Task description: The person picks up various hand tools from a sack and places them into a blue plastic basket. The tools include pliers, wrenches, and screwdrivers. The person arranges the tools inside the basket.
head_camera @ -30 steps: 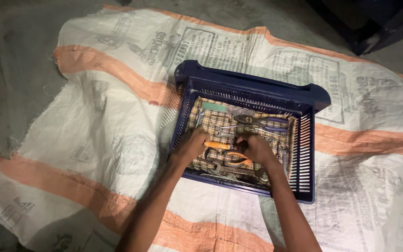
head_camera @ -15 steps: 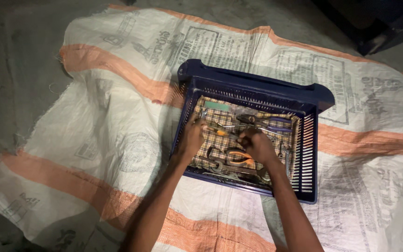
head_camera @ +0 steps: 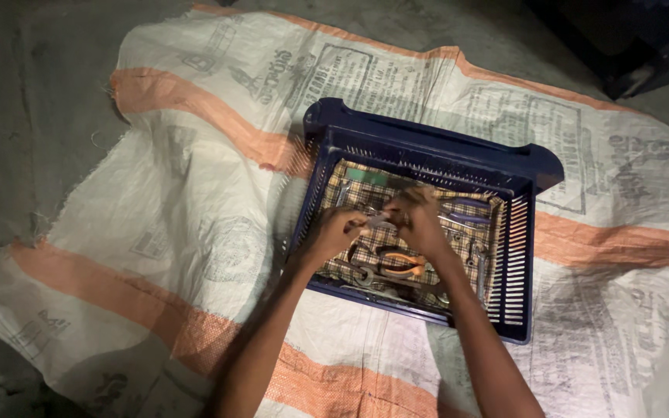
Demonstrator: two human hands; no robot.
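Observation:
A dark blue plastic crate [head_camera: 427,151] lined with a checked cloth [head_camera: 365,186] sits on a woven sack. Both my hands are inside it, close together over the cloth. My left hand [head_camera: 333,234] and my right hand [head_camera: 420,220] each pinch an end of a slim metal tool [head_camera: 377,220], which is blurred. Below them lie orange-handled pliers [head_camera: 402,266] and a wrench [head_camera: 361,275]. Blue-handled pliers [head_camera: 466,209] lie to the right of my right hand.
The white sack with orange stripes [head_camera: 195,201] is spread over a grey concrete floor [head_camera: 25,116]. More small wrenches [head_camera: 475,259] lie by the crate's right wall. A dark piece of furniture [head_camera: 636,46] stands at the top right.
My hands have come closer together and moved up toward the crate's middle. The orange-handled screwdriver seen in my left hand earlier no longer shows its handle.

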